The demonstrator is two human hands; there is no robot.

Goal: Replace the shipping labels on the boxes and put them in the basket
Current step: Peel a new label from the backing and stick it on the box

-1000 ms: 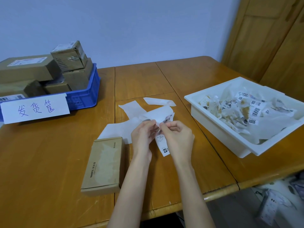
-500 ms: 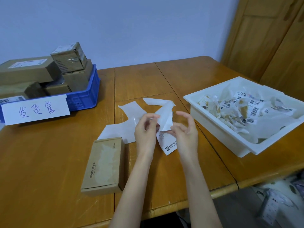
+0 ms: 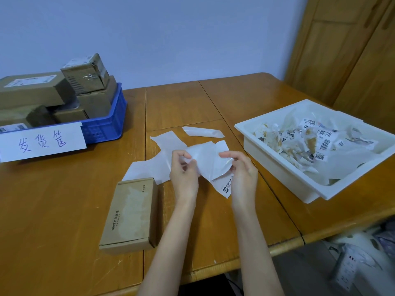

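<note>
both hands are raised just above the wooden table [image 3: 64, 210], near its middle, working on one sheet. the left hand [image 3: 184, 170] has its fingers curled, thumb and fingertips pinching the left edge of a translucent backing sheet [image 3: 208, 160]. the right hand [image 3: 242, 175] is also curled, thumb and forefinger pinching the right side of the same paper, where the white shipping label [image 3: 224, 185] with printed text and a small square mark hangs down below the fingers. label and backing are partly separated, the glossy backing bowed up between the two hands. both grips are narrow pinches, not full fists; the other fingers of each hand are loosely bent and hold nothing else.

on the table just beyond the hands lie several loose white backing scraps [image 3: 166, 144], one a narrow strip farther off.

just left of the left forearm, near the front edge, a flat brown cardboard box [image 3: 130, 214] lies with its top face bare, showing a pale torn patch and small printing; neither hand touches it.

far left, a blue basket [image 3: 106, 120] holds a stack of brown boxes [image 3: 32, 90], some bearing labels, with a white handwritten paper sign [image 3: 42, 142] on its near side.

on the right, a white tray [image 3: 277, 165] holds crumpled old labels [image 3: 310, 137] with barcodes and backing paper.
</note>
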